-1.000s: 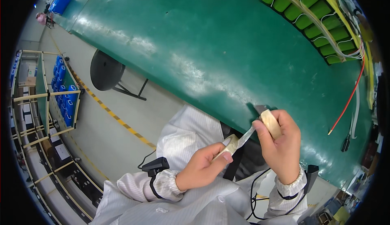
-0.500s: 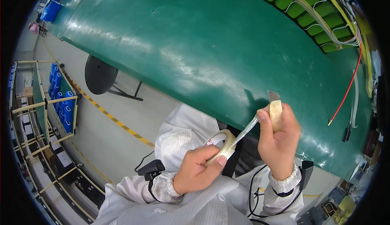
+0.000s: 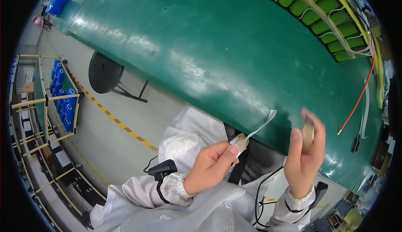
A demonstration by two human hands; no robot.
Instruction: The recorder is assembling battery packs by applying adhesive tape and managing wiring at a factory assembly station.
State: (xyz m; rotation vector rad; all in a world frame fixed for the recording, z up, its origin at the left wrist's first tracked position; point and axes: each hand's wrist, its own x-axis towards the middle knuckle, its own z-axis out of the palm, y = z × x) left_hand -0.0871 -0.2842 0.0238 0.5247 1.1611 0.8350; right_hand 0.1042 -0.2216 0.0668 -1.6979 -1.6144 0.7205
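Note:
My left hand (image 3: 211,167) grips a roll of clear tape (image 3: 240,144) above my lap, close to the bench's near edge. A loose tape end (image 3: 264,122) sticks up from the roll toward the right. Farther right, my right hand (image 3: 303,169) holds a blade with a tape-wrapped grip (image 3: 308,136) between thumb and fingers. Its tip is smeared by motion. The blade and the tape strip are apart.
A pack of green cylinders (image 3: 315,17) with white wires lies at the far right of the green bench (image 3: 167,26). Nearby are a red wire (image 3: 356,95) and a black-handled tool (image 3: 356,143). At left stand a black stool (image 3: 104,72) and a rack with blue bins (image 3: 67,110).
My right hand has moved right and down, away from the roll, with the blade. The tape strip that ran up to it now hangs free, and my left hand has turned the roll.

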